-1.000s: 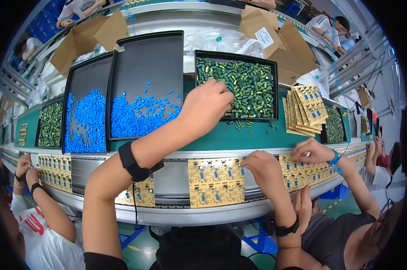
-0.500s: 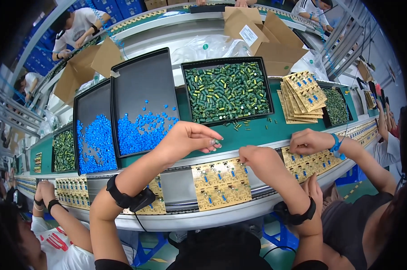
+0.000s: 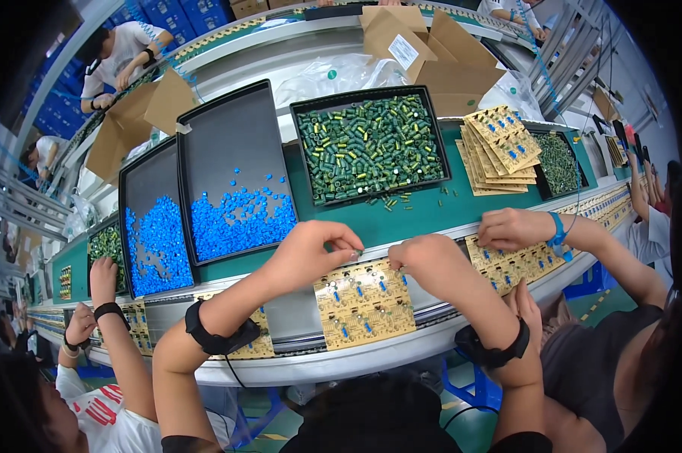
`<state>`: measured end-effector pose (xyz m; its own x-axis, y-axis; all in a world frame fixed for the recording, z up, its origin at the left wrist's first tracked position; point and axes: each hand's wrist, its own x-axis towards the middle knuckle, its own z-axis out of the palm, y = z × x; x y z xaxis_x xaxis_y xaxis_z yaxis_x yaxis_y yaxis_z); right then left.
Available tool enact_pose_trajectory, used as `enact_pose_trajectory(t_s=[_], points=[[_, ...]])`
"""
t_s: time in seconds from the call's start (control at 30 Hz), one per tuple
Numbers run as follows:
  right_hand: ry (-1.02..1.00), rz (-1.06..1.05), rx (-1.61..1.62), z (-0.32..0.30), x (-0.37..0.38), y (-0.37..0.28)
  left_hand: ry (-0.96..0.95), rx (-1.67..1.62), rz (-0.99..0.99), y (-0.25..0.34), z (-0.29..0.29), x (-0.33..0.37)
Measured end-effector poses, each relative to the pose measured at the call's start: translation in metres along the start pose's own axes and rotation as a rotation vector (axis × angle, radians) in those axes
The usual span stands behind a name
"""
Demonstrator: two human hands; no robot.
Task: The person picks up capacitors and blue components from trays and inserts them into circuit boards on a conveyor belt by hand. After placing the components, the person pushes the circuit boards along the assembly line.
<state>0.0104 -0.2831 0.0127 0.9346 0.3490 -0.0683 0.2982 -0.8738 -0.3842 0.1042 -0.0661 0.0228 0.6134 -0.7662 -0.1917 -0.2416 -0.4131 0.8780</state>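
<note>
My left hand point(image 3: 314, 248) is closed in a pinch just above the far edge of a tan circuit board point(image 3: 365, 317). At its fingertips sits a small green capacitor point(image 3: 355, 256), mostly covered by the fingers. My right hand point(image 3: 430, 260) is closed too, its fingertips at the board's far right corner; whatever they may hold is hidden. Blue and green parts stand on the board, which lies on the conveyor rails point(image 3: 294, 343). Beyond my hands, a black tray point(image 3: 444, 162) is full of green capacitors point(image 3: 371, 147), with several loose ones beside it.
Two black trays point(image 3: 227, 128) with small blue components point(image 3: 243, 219) stand at left. Stacked circuit boards point(image 3: 499, 151) lie right of the capacitor tray. A co-worker's hand point(image 3: 514, 229) is over the neighbouring board at right; another co-worker's hand point(image 3: 104, 279) is at left.
My left hand has come down and slightly nearer the board with the green capacitor. My right hand stays at the board's corner. The left co-worker's hand has reached up toward a tray.
</note>
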Motion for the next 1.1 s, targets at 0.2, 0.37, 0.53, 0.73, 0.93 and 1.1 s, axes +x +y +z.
enact_pose_trajectory(t_s=[0.2, 0.37, 0.53, 0.73, 0.93, 1.1], points=[[0.508, 0.107, -0.079, -0.036, 0.057, 0.019, 0.052, 0.442, 0.166, -0.004, 0.015, -0.006], [0.457, 0.267, -0.154, -0.016, 0.097, 0.034, 0.040, 0.627, 0.205, -0.006, 0.022, -0.003], [0.439, 0.277, 0.059, -0.015, 0.100, 0.031, 0.056, 0.692, 0.240, -0.005, 0.026, -0.007], [0.549, 0.222, 0.119, -0.006, 0.098, 0.034, 0.038, 0.736, 0.237, -0.005, 0.028, -0.009], [0.809, 0.166, 0.103, -0.003, 0.097, 0.029, 0.097, 0.982, 0.310, 0.002, 0.044, -0.015], [0.783, 0.223, 0.240, -0.008, 0.072, 0.002, 0.055, 1.220, 0.330, 0.013, 0.050, -0.025]])
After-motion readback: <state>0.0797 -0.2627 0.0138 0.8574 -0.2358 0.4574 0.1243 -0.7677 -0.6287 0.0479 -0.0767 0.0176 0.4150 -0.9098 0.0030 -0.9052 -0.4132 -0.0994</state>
